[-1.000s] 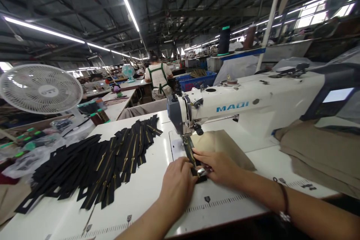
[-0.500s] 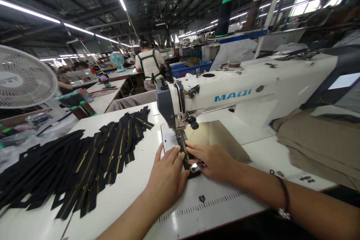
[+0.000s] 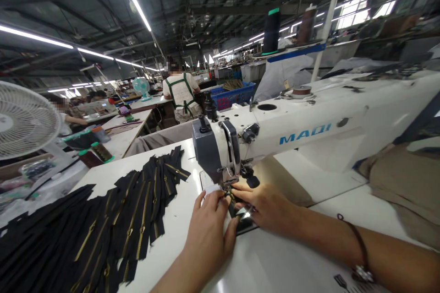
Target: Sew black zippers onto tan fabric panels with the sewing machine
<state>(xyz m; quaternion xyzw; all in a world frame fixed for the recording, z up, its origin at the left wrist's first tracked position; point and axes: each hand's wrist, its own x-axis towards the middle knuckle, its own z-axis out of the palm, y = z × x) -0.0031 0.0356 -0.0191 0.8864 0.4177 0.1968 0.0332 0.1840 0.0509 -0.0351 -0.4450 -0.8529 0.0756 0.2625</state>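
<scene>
A black zipper with brass-coloured teeth lies under the needle area of a white sewing machine. On its left side, my left hand rests with fingers stretched forward and thumb apart, fingertips by the zipper close to the presser foot. My right hand presses from the other side with its fingertips on the work. Tucked in its curled fingers is a shiny metal tool that looks like thread snips, mostly hidden. Beige fabric spreads flat behind the right hand.
Many black zippers lie fanned across the table at left. A white fan and thread spools stand beyond them. Folded beige fabric sits at right. Behind the machine are a blue crate and a person facing away.
The view has shifted closer to the machine and tilted. Both hands have moved forward with the zipper toward the needle, so less of it shows in front of the presser foot.
</scene>
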